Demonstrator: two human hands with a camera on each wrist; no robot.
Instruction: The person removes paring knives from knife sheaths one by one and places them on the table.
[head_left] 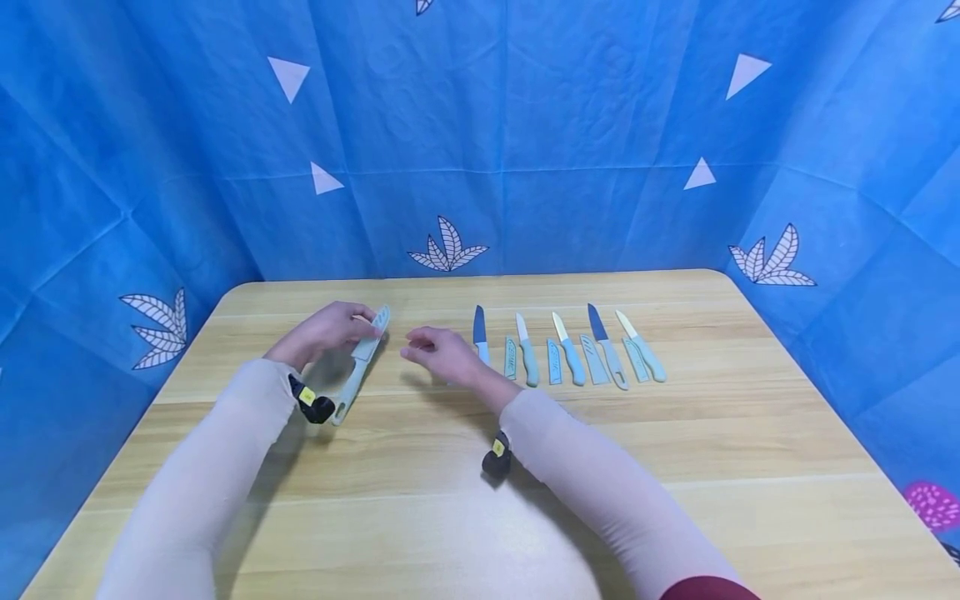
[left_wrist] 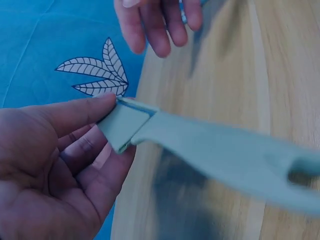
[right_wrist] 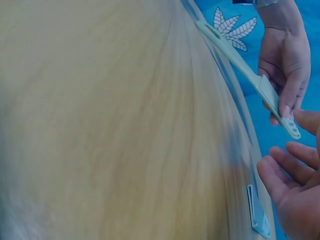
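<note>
My left hand point(head_left: 330, 327) pinches the pale green sheath point(left_wrist: 125, 125) of a knife point(head_left: 351, 385) between thumb and fingers. The knife's blade is covered by the sheath, and its handle slants down toward me, showing a hole near the end. It is held above the table's left part. My right hand point(head_left: 448, 357) hovers to the right of it with nothing in its loosely bent fingers. In the right wrist view, the sheathed tip points toward the right hand's fingers point(right_wrist: 280, 175). A small sheath point(right_wrist: 257, 212) lies on the table below that hand.
Right of my right hand, several unsheathed knives lie in a row, among them a dark-bladed one point(head_left: 609, 350) and a white-bladed one point(head_left: 572, 354). Loose sheaths point(head_left: 554, 361) lie between them. The wooden table point(head_left: 420, 517) ends at a blue curtain point(head_left: 585, 125).
</note>
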